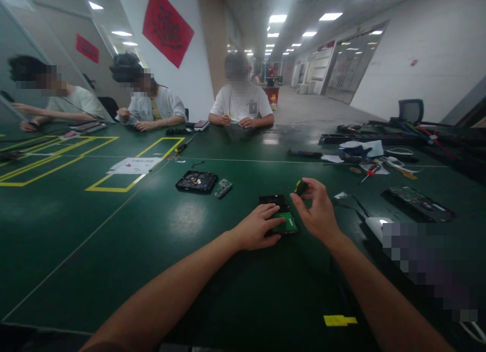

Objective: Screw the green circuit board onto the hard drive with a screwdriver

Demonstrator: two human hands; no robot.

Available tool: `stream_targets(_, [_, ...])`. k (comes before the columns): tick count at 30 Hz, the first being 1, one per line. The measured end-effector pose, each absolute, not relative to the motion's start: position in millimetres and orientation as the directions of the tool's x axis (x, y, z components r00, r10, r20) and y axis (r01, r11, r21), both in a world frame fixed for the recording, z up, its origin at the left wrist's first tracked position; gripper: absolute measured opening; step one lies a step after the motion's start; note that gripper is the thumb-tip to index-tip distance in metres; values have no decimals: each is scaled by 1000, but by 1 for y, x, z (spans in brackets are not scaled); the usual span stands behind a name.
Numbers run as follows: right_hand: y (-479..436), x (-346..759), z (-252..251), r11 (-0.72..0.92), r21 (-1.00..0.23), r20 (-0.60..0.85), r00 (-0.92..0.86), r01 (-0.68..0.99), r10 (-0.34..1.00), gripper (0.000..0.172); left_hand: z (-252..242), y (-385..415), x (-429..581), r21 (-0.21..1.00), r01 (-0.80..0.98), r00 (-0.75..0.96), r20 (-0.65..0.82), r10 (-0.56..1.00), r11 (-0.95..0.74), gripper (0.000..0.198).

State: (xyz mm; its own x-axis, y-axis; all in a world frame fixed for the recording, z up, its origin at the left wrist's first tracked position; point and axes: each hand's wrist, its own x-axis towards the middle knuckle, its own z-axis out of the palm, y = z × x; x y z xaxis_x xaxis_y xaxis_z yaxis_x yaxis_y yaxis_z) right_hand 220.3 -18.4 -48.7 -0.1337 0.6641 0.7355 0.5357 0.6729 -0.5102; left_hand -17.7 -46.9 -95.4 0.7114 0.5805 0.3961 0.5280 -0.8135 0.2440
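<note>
A hard drive [289, 222] with a green circuit board lies on the green table in front of me. Across it my left hand [261, 225] rests flat, fingers spread, covering part of the board. My right hand [317, 208] is raised just to the right of the drive, its fingers closed on a screwdriver [301, 187] with a yellow and black handle. The screwdriver's shaft and tip cannot be made out. Farther left sit an opened black hard drive [196, 181] and, beside it, a loose circuit board [223, 188].
Another hard drive [419, 203] lies to the right, near a white power strip [375, 225] with a cable. Behind it are a red screwdriver [370, 173], scraps and a dark tool [304, 153]. A paper sheet [134, 165] lies left. Several people sit across the table.
</note>
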Motion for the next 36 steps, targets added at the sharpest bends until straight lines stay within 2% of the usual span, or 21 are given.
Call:
stream_targets(4, [-17, 221, -51, 696, -458, 770, -145, 553, 622, 51, -95, -46, -18, 254, 532, 708, 390, 589, -808, 52])
stream_targets(10, [-17, 220, -54, 688, -493, 756, -129, 533, 642, 59, -91, -47, -18, 252, 529, 718, 376, 585, -810, 53])
stream_targets(14, [-20, 220, -53, 672, -500, 754, -107, 547, 648, 56, -87, -50, -17, 270, 534, 710, 370, 599, -801, 54])
stream_targets(19, [-18, 222, -51, 644, -516, 747, -72, 565, 661, 61, -88, -50, -17, 284, 537, 702, 372, 608, -794, 54])
stream_targets(36, [-17, 224, -59, 657, -528, 742, -84, 538, 665, 57, -92, -45, -18, 254, 527, 725, 364, 585, -811, 55])
